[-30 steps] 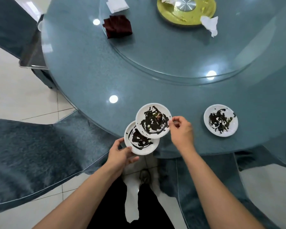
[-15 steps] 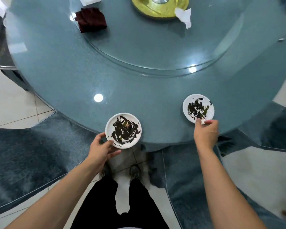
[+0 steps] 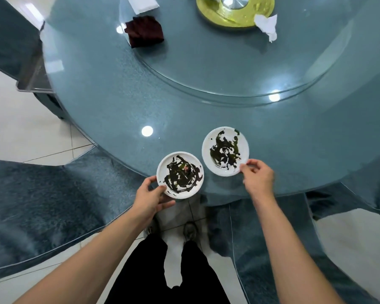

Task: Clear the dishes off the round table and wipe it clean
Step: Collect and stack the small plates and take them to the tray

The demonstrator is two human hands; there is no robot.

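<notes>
Left hand [image 3: 150, 197] grips the near-left rim of a white plate [image 3: 180, 174] smeared with dark sauce, thumb on top, plate at the near edge of the round glass-topped bench [image 3: 101, 102]; whether more plates sit under it can't be told. Right hand [image 3: 258, 177] pinches the near-right rim of a second sauce-smeared plate [image 3: 225, 150], just beside the first, slightly farther in over the bench top. Farther back on the glass turntable [image 3: 217, 69]: dark red cloth [image 3: 144, 31], white napkin [image 3: 143, 4], crumpled tissue [image 3: 266, 26] touching the yellow centre dish [image 3: 235, 13].
</notes>
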